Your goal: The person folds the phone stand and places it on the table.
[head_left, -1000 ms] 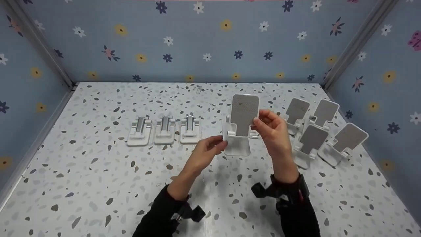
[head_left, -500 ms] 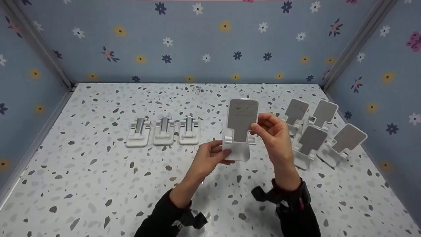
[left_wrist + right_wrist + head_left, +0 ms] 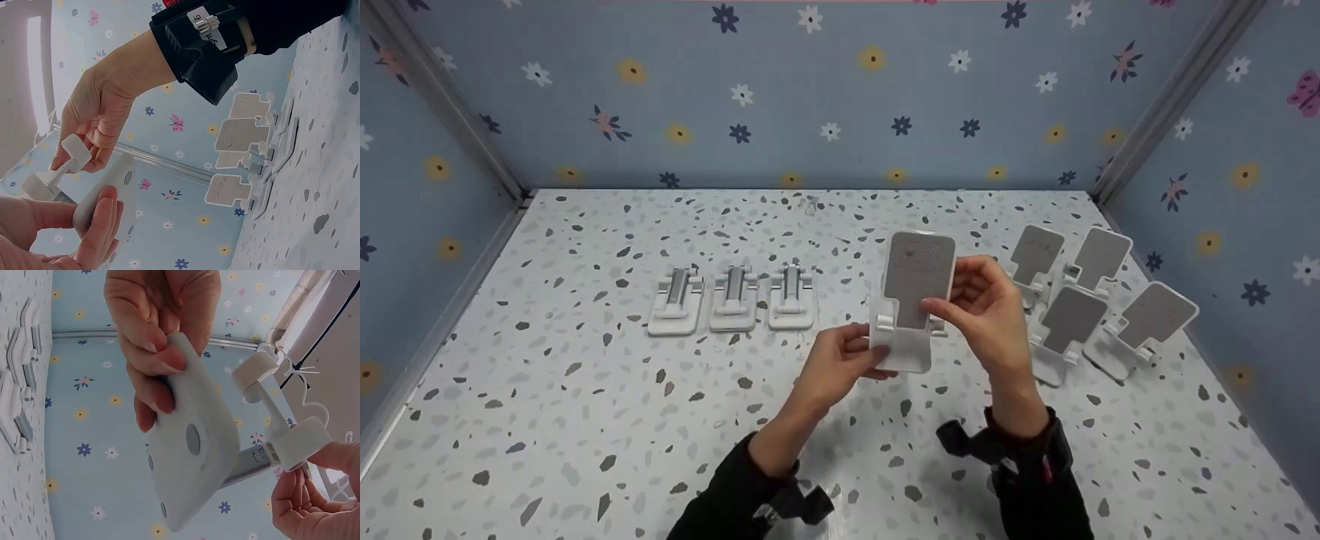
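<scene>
In the head view, a white phone stand [image 3: 919, 270] with a grey pad is held up above the table, unfolded. My left hand [image 3: 836, 367] grips its base, thumb on top and fingers underneath. My right hand [image 3: 997, 322] pinches the right edge of the upper plate, its thumb lying over the lower part of the grey pad. The left wrist view shows the left hand's fingers [image 3: 101, 225] around the thick base. From the right wrist view, the base's underside [image 3: 197, 455] with round grey feet is visible, and the metal arm [image 3: 247, 467] is extended.
Three folded phone stands [image 3: 733, 307] lie in a row on the left of the speckled table [image 3: 585, 435]. Several unfolded stands [image 3: 1076, 319] stand close together at the right. Flower-patterned walls [image 3: 825, 90] enclose the back and sides.
The held stand has come slightly lower and nearer. My left hand has gone from its side edge to a firmer grip on the base. My right thumb has shifted inward over the pad.
</scene>
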A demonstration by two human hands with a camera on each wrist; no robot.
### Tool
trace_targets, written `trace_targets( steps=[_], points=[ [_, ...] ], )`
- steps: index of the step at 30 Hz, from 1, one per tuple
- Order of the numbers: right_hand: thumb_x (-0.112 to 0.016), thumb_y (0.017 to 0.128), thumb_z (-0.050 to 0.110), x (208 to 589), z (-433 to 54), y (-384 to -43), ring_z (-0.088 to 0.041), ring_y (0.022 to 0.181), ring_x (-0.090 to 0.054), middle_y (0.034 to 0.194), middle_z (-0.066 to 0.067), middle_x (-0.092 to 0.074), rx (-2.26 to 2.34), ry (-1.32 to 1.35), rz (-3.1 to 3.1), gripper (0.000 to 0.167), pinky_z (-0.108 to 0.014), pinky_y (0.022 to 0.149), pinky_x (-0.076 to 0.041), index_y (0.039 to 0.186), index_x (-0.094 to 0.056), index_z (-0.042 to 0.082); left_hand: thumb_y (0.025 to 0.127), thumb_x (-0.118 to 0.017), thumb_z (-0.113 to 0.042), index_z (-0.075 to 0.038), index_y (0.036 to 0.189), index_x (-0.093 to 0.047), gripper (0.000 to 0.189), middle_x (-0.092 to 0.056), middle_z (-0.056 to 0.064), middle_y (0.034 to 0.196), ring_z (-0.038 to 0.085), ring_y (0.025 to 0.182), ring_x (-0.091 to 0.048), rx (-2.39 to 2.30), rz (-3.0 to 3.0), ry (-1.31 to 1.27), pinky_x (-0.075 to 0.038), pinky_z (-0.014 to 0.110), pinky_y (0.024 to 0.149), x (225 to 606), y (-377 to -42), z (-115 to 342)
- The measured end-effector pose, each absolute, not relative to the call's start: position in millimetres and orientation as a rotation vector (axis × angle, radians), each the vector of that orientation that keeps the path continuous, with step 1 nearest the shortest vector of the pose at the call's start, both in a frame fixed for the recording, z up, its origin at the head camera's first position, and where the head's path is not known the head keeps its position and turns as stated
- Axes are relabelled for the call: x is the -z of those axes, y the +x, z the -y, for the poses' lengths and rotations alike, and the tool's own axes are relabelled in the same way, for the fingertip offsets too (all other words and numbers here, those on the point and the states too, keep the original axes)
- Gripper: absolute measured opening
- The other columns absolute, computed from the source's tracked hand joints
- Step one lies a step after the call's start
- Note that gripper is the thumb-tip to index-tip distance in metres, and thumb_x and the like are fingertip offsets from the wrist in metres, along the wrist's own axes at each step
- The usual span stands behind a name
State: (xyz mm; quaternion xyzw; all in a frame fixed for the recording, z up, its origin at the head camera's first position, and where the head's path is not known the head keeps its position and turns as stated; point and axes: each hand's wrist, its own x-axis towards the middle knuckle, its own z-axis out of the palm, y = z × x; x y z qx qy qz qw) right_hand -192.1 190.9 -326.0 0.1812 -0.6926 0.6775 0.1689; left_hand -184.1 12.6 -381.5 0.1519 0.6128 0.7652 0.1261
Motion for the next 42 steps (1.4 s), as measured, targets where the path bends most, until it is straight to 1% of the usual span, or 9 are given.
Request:
trace_targets(
  steps=[8,13,20,28,33,37,42],
  points=[
    [-0.074,0.063,-0.010,329.3,-190.7,-196.6,-0.015,0.068,-0.055,0.077,-0.013,-0.056,-1.795,0.515,2.044,0.039,-0.021,0.059,-0.049,0.091,-0.047,-0.011,0.085,-0.053,0.003,0.019,0.113,-0.046,0.033,-0.059,0.029,0.099,0.029,0.077,-0.064,-2.250,-1.781,0.437,-0.055,0.034,0.069,381.0,-183.3,-12.1],
    [-0.074,0.064,-0.009,334.5,-188.6,-199.7,-0.014,0.064,-0.053,0.073,-0.012,-0.055,-1.665,0.518,2.061,0.035,-0.019,0.056,-0.048,0.087,-0.048,-0.008,0.085,-0.053,0.003,0.019,0.114,-0.045,0.034,-0.058,0.030,0.099,0.029,0.076,-0.064,-2.259,-1.740,0.435,-0.055,0.034,0.069,380.6,-182.2,-11.7],
    [-0.074,0.064,-0.009,341.4,-186.5,-205.9,-0.013,0.062,-0.054,0.076,-0.010,-0.056,-1.480,0.525,2.011,0.034,-0.019,0.056,-0.048,0.082,-0.046,-0.008,0.085,-0.053,0.003,0.020,0.115,-0.043,0.035,-0.058,0.030,0.100,0.030,0.076,-0.064,-2.269,-1.677,0.456,-0.055,0.035,0.069,377.5,-178.3,-11.2],
    [-0.075,0.065,-0.004,345.7,-185.9,-211.2,-0.014,0.061,-0.055,0.075,-0.009,-0.056,-1.309,0.471,1.986,0.030,-0.019,0.057,-0.048,0.078,-0.048,-0.006,0.086,-0.054,0.002,0.019,0.115,-0.044,0.035,-0.058,0.030,0.099,0.029,0.075,-0.064,-2.273,-1.658,0.464,-0.055,0.035,0.068,377.0,-176.7,-11.8],
    [-0.075,0.065,-0.003,347.6,-185.5,-213.2,-0.014,0.063,-0.055,0.076,-0.009,-0.056,-1.228,0.454,1.985,0.031,-0.018,0.057,-0.046,0.078,-0.047,-0.005,0.085,-0.054,0.002,0.020,0.113,-0.045,0.034,-0.058,0.030,0.098,0.029,0.074,-0.064,-2.275,-1.656,0.475,-0.055,0.035,0.069,376.8,-176.6,-12.0],
    [-0.076,0.066,0.002,347.7,-185.1,-213.3,-0.014,0.065,-0.055,0.078,-0.008,-0.056,-1.157,0.457,2.005,0.031,-0.019,0.059,-0.047,0.081,-0.049,-0.004,0.085,-0.054,0.003,0.020,0.113,-0.045,0.034,-0.059,0.030,0.097,0.029,0.074,-0.064,-2.288,-1.659,0.464,-0.055,0.035,0.069,377.1,-177.1,-11.5],
    [-0.076,0.068,0.009,341.4,-183.4,-208.1,-0.016,0.079,-0.055,0.087,-0.007,-0.058,-1.053,0.464,1.969,0.036,-0.023,0.067,-0.047,0.092,-0.054,-0.004,0.085,-0.054,0.002,0.019,0.113,-0.046,0.034,-0.059,0.029,0.096,0.028,0.073,-0.064,-2.288,-1.684,0.436,-0.055,0.035,0.069,377.7,-178.9,-10.6]
  ],
)
